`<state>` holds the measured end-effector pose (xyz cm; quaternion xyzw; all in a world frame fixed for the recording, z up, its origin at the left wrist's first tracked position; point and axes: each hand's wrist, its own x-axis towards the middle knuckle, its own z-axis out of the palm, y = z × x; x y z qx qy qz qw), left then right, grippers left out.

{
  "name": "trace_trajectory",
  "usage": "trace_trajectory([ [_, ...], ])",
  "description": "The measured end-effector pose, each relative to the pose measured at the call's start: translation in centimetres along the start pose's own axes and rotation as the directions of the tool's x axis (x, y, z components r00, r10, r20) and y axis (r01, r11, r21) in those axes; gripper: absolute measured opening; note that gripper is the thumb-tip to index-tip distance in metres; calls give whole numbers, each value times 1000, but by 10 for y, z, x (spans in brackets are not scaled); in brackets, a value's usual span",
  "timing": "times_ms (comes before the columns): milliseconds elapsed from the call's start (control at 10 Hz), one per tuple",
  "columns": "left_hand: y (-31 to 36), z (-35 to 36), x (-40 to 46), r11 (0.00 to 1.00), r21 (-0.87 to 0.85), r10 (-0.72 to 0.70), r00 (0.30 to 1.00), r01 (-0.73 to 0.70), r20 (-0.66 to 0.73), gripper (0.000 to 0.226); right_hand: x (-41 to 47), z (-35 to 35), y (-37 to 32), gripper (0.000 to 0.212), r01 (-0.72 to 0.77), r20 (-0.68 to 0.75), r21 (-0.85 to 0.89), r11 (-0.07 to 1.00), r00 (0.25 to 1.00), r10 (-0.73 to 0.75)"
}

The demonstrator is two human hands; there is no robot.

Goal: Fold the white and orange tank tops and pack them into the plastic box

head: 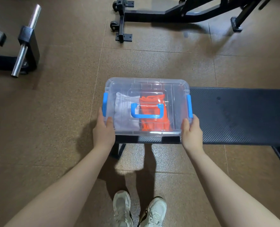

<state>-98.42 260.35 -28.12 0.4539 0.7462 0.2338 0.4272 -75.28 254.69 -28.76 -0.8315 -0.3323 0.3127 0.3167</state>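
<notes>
The clear plastic box (173, 102) sits on the left end of a black bench, its lid on, with a blue handle on top and a blue latch at each side. Through the lid I see the folded white tank top (124, 112) on the left and the folded orange tank top (152, 99) to its right. My left hand (104, 128) grips the box's near left corner, thumb on the lid. At the near right corner my right hand (191, 131) holds the box the same way.
The black padded bench (237, 113) stretches to the right over a brown speckled floor. A barbell stand with a steel bar (23, 45) stands at far left, and a black machine frame (168, 13) at the top. White sneakers (139, 210) are at the bottom.
</notes>
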Motion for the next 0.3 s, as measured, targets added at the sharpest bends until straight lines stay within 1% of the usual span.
trace_trajectory([
  [100, 4, 7, 3, 1000, 21, 9, 999, -8, -44, 50, 14, 3, 1, 35, 25, -13, -48, 999, 1000, -25],
  [200, 2, 11, 4, 996, 91, 20, 1000, -18, -18, 51, 22, 5, 6, 34, -20, 28, -68, 998, 999, 22],
  [300, -3, 1, 11, 960, 280, 6, 998, -23, 61, 54, 25, 5, 6, 46, -60, 109, -221, 973, 990, 86],
])
